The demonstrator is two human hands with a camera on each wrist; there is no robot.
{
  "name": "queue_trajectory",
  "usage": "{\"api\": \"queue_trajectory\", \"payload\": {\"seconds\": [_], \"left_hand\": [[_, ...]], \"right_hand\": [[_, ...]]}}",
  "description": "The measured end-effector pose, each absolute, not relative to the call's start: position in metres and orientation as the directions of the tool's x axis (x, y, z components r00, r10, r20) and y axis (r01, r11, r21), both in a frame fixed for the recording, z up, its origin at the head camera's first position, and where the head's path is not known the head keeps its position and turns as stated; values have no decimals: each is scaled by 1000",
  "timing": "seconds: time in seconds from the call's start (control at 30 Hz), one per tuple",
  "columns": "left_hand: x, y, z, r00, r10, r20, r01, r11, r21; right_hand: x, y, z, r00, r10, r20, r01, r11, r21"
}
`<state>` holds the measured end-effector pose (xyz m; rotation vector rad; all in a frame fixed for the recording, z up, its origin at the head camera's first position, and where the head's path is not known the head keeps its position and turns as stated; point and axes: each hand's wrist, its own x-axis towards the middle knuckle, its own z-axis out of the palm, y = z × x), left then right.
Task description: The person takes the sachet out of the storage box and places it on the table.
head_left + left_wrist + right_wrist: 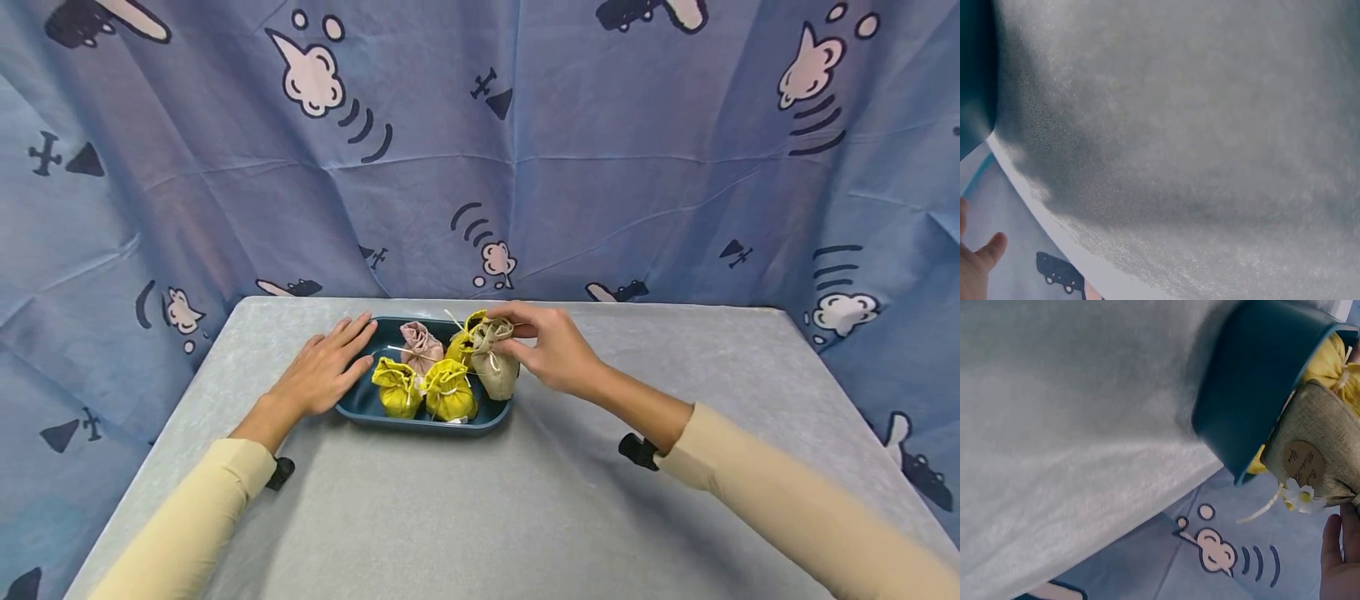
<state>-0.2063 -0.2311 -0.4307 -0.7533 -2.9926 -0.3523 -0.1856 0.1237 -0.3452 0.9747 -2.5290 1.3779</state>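
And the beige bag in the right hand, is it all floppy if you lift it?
The beige bag is probably soft, since its cloth top gathers in creases. Its rounded body looks filled, so it may be less floppy there. It's perhaps light, as the right hand pinches only its top.

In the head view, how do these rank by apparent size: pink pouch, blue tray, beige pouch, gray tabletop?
1. Gray tabletop
2. Blue tray
3. Beige pouch
4. Pink pouch, partly hidden
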Motion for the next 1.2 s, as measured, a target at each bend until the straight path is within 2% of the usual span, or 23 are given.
{"api": "queue_trajectory", "payload": {"seconds": [0.57,1.2], "left_hand": [[-205,-232,-432,-885,457,89,465,860,207],[-206,-231,-432,-883,458,99,469,856,219]], "right_hand": [[-182,185,-314,-776,-462,431,-629,502,-594],[-176,273,-347,-821,-407,400,-563,692,-451]]}}
